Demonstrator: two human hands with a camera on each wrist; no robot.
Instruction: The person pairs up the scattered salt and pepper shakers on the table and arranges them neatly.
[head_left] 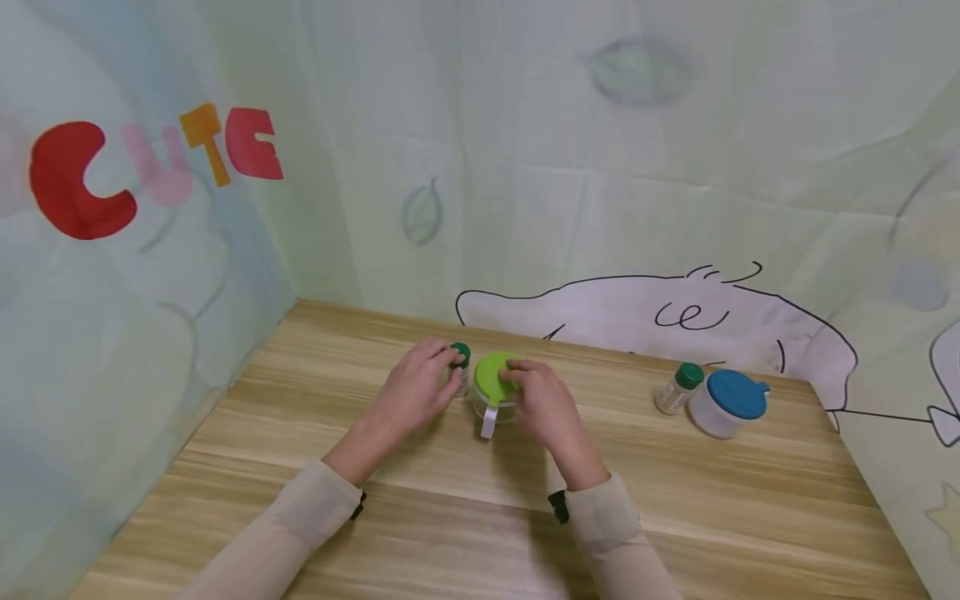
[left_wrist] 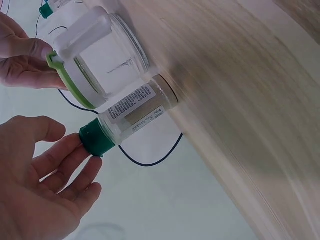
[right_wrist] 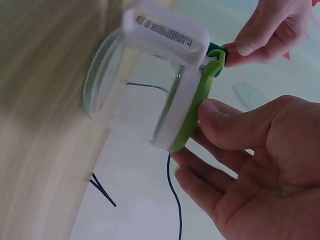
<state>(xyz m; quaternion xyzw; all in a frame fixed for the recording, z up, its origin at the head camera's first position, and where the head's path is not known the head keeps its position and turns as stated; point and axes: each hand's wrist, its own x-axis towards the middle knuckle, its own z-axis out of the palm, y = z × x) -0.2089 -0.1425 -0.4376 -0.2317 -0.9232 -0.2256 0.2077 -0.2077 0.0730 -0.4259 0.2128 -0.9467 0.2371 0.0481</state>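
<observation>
A small spice bottle (left_wrist: 132, 111) with a green cap (left_wrist: 97, 137) stands on the wooden table. My left hand (head_left: 412, 386) reaches it from the left; the fingertips touch the cap, while in the left wrist view the thumb stays apart from it. Close beside the bottle is a clear jar (left_wrist: 115, 62) with a light green lid (head_left: 493, 377) and a white handle (right_wrist: 167, 34) facing me. From the right, my right hand (head_left: 546, 402) rests loosely curved fingers at the lid; its thumb touches the lid in the right wrist view.
Farther right stand another green-capped bottle (head_left: 679, 388) and a white jar with a blue lid (head_left: 737, 394), side by side. A printed cloth backdrop (head_left: 525, 208) rises behind and left of the wooden table (head_left: 450, 525).
</observation>
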